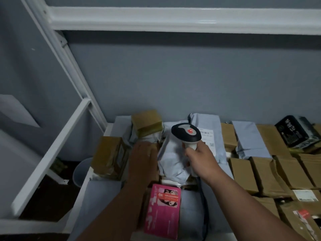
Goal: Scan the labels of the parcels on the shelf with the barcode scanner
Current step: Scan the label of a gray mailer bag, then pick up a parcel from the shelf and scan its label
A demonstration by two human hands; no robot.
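Gripping the pale handle of the barcode scanner [186,134], the right hand [199,158] holds it upright over the parcels, dark head tilted away from the person, cable trailing down behind the wrist. The left hand [143,154] lies flat, fingers straight, pressing on a brown parcel [150,148] just left of the scanner; it is motion-blurred, so finer detail is lost. Directly under the scanner sits a crumpled grey mailer bag [171,160], and just right of the scanner head, partly hidden by it, a second grey mailer carries a white printed label [207,136] facing up. That label lies a little beyond and to the right of the right hand, its long side running away from the person, so the scanning hand is much the nearer one; aiming there seems to need only a small turn of the wrist. Nearer the person than the scanner stands a pink box [162,210]; rows of brown cartons [271,171] fill the shelf [78,197] to its right.
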